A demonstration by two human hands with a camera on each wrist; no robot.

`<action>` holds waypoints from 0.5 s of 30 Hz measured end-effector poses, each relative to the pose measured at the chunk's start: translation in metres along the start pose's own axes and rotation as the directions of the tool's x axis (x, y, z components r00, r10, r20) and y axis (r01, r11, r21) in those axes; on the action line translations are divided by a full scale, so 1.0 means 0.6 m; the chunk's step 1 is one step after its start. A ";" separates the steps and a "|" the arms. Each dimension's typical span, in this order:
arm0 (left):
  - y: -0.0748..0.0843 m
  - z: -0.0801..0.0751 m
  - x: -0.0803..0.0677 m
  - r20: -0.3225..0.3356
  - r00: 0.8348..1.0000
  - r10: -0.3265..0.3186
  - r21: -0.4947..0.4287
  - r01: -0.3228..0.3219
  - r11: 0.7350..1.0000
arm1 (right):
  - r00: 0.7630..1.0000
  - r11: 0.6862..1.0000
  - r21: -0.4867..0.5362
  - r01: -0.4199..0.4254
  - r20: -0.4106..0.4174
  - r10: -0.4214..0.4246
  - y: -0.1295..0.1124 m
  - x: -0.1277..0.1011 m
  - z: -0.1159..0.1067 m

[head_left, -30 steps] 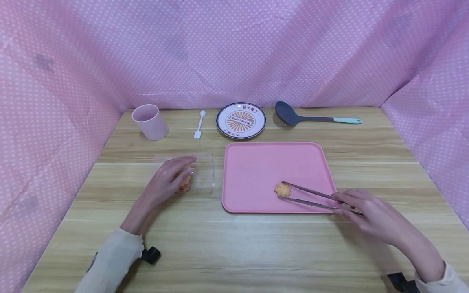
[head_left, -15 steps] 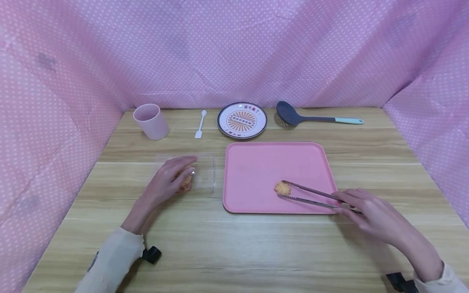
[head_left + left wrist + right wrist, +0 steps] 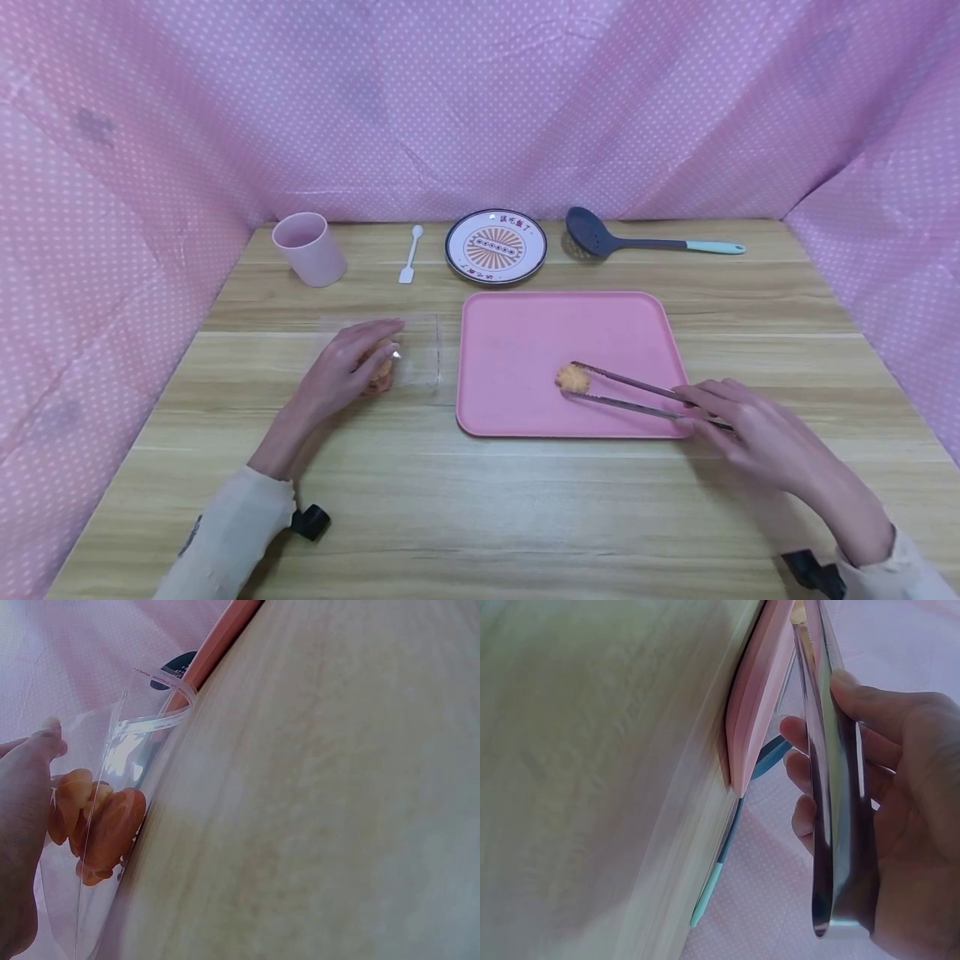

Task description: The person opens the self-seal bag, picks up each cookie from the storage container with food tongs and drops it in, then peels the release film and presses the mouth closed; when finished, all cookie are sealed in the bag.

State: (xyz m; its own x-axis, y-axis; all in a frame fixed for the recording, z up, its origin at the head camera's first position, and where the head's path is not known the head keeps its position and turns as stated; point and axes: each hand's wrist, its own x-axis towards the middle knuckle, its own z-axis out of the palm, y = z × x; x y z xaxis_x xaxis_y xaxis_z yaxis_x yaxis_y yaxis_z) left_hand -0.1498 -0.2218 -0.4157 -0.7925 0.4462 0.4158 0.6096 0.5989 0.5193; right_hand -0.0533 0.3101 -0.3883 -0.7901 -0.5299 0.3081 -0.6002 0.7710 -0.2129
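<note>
Head view shows the right hand (image 3: pixel 757 429) pinching a pair of metal tongs (image 3: pixel 637 397) near their back end, fingers curled round both arms. The tips are closed on a small orange cookie (image 3: pixel 572 377), which sits over the lower middle of the pink tray (image 3: pixel 525 325); I cannot tell whether it is lifted clear or touching the tray. From the right wrist view the tongs (image 3: pixel 832 787) run along the fingers (image 3: pixel 870 712), squeezed nearly together, with the tray edge (image 3: pixel 754 720) just beside them.

The left hand (image 3: pixel 341 375) rests on a clear bag (image 3: pixel 412 354) lying on the table (image 3: pixel 480 500) just left of the tray. Its fingers curl over the bag, and the left wrist view shows more orange cookies (image 3: pixel 97 825) inside, under the fingers (image 3: pixel 30 787), with the bag's mouth (image 3: pixel 161 701) open towards the tray. Whether the hand pinches the plastic or only presses on it, I cannot make out.

To my eye the step in hand is carrying one cookie in the tongs between bag and tray. The next move, whichever way it goes, calls for steady pressure, since a crumbly cookie could crack or slip, and for the left hand to keep the bag's mouth steady.

Along the back stand a pink cup (image 3: pixel 309 247), a white spoon (image 3: pixel 409 255), a patterned plate (image 3: pixel 495 245) and a dark ladle (image 3: pixel 645 237), all well apart from the hands.
</note>
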 end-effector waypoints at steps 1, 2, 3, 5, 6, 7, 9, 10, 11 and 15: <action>0.000 0.000 0.000 0.000 1.000 0.000 0.000 0.000 1.000 | 1.000 1.000 0.004 0.005 -0.003 -0.005 0.000 0.002 0.001; 0.000 0.000 0.000 0.001 1.000 -0.001 0.000 0.001 1.000 | 1.000 1.000 0.008 0.007 -0.006 -0.007 0.000 0.004 0.002; 0.000 0.000 0.001 0.002 1.000 -0.002 -0.001 0.002 1.000 | 1.000 1.000 0.014 0.007 -0.008 -0.007 0.000 0.006 0.003; 0.001 0.000 0.001 0.004 1.000 -0.004 -0.002 0.004 1.000 | 1.000 1.000 0.024 0.004 -0.010 -0.004 -0.002 0.012 0.004; 0.001 0.000 0.001 0.005 1.000 -0.006 -0.002 0.006 1.000 | 1.000 1.000 0.028 0.002 -0.009 -0.002 -0.003 0.015 0.005; 0.001 0.000 0.001 0.006 1.000 -0.007 -0.002 0.007 1.000 | 1.000 1.000 0.030 0.002 -0.008 -0.001 -0.004 0.018 0.005; 0.001 0.000 0.001 0.006 1.000 -0.007 -0.002 0.007 1.000 | 1.000 0.999 0.032 0.003 -0.004 -0.002 -0.006 0.024 0.006; 0.001 0.000 0.001 0.006 1.000 -0.007 -0.002 0.007 1.000 | 1.000 0.999 0.033 0.004 -0.001 -0.004 -0.007 0.028 0.007; 0.001 0.000 0.001 0.005 1.000 -0.006 -0.003 0.006 1.000 | 1.000 0.999 0.037 0.007 0.001 -0.007 -0.008 0.031 0.008; 0.001 0.000 0.001 0.006 1.000 -0.010 -0.003 0.010 1.000 | 1.000 0.998 0.053 0.014 0.002 -0.014 -0.010 0.045 0.012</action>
State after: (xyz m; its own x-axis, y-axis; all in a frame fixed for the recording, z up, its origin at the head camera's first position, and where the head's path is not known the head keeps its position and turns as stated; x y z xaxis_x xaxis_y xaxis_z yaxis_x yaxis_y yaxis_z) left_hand -0.1499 -0.2213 -0.4154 -0.7985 0.4445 0.4059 0.6019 0.6014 0.5254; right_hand -0.0718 0.2884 -0.3853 -0.7816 -0.5415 0.3097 -0.6172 0.7435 -0.2576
